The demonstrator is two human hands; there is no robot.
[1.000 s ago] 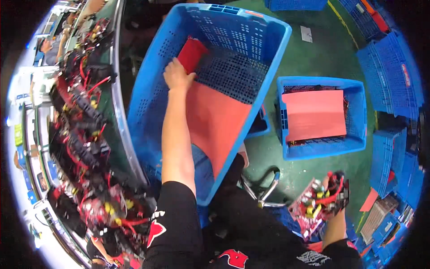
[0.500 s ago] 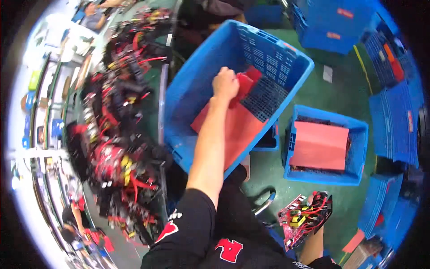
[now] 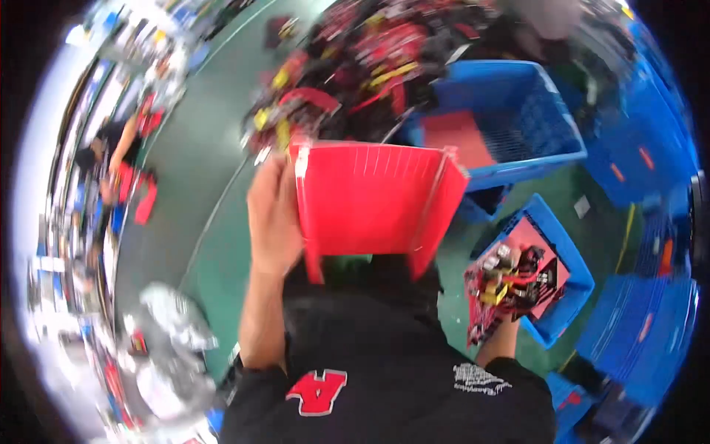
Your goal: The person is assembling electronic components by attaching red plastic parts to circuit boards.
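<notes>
My left hand (image 3: 272, 214) grips the left edge of a bright red U-shaped cover (image 3: 370, 200), which has a row of slots along its far edge and bent-up sides. It is held up in front of my chest. Over at the right, my right hand (image 3: 504, 329) supports a circuit board assembly (image 3: 506, 288) from below; red wires, yellow parts and a black end panel show on it. Most of that hand's fingers are hidden beneath the board.
A big blue crate (image 3: 518, 172) with a red sheet (image 3: 455, 137) inside stands at the far right. Below it, partly behind the board, is a smaller blue crate (image 3: 573, 259). A blurred heap of wired electronics (image 3: 377, 59) lies ahead. More blue crates (image 3: 629, 318) line the right.
My left hand has come out of the big crate with the red cover and drawn it toward my chest. The view has swung leftward. The circuit board assembly remains in my right hand.
</notes>
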